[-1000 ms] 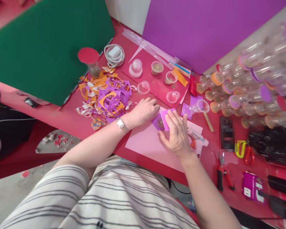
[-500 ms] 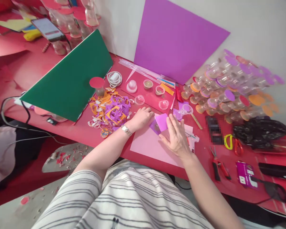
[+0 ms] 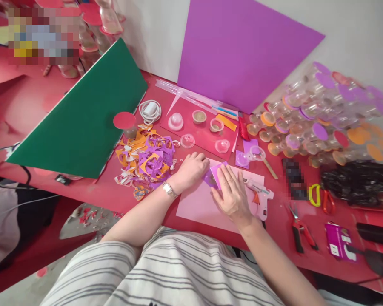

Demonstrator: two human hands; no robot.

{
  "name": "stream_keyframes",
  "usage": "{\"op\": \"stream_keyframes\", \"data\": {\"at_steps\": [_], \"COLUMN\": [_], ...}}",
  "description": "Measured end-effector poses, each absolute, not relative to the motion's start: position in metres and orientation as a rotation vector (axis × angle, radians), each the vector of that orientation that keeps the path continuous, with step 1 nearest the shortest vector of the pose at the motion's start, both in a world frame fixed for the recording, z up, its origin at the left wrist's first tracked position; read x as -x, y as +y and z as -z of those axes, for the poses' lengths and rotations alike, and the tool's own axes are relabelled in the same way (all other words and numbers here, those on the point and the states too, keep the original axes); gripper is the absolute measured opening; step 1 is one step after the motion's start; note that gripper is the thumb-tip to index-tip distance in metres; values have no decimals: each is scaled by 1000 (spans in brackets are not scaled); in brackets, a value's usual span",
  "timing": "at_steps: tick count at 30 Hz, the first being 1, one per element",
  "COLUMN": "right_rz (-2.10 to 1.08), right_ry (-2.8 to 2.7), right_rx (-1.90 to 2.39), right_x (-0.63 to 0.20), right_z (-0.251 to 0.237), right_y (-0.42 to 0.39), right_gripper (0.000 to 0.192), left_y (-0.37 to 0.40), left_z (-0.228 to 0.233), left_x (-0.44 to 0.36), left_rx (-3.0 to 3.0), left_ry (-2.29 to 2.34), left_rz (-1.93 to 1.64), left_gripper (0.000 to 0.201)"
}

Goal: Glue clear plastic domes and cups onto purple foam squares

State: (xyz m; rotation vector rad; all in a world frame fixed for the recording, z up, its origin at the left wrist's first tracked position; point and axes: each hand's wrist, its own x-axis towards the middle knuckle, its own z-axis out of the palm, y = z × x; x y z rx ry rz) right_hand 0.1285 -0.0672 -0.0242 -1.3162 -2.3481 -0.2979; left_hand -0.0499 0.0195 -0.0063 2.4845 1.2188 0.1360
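In the middle of the red table, my left hand (image 3: 193, 168) curls its fingers around the side of a clear plastic piece (image 3: 211, 180), which is mostly hidden. My right hand (image 3: 232, 191) lies with outstretched fingers, its palm side against a small purple square (image 3: 216, 173) that tilts up against this piece. Both hands are over a pale pink sheet (image 3: 196, 208). A white glue gun (image 3: 264, 199) lies on that sheet, right of my right hand. Beyond my hands sit a clear plastic dome (image 3: 175, 121) and a clear plastic cup (image 3: 216, 125).
Purple and orange scraps (image 3: 155, 157) heap up at left, beside a leaning green board (image 3: 92, 110). A purple sheet (image 3: 239, 55) leans on the wall. Clear bottle-like shapes (image 3: 301, 114) stack up at right, near red-handled pliers (image 3: 301, 231) and a black plastic bag (image 3: 354, 180).
My right hand has slid slightly left and down, covering more of the purple square. More of the glue gun shows now. The camera's view has shifted a little.
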Motion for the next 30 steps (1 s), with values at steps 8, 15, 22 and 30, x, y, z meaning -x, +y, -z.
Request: {"op": "stream_keyframes", "data": {"at_steps": [8, 15, 22, 30], "right_rz": [297, 296, 199, 285], "right_ry": [-2331, -2086, -1933, -1911], "right_rx": [1260, 1294, 1384, 1416], "right_x": [-138, -150, -162, -161], "right_z": [22, 13, 17, 7], "right_y": [-58, -51, -66, -78], "right_gripper": [70, 65, 55, 50], "left_y": [25, 34, 30, 24], "left_z": [17, 26, 27, 32], "left_x": [51, 53, 51, 48], "left_rx": [-2417, -2414, -2464, -2503], "left_ry": [1233, 1240, 1051, 777], "left_rz": [-306, -439, -518, -535], "left_gripper": [23, 23, 24, 35]}}
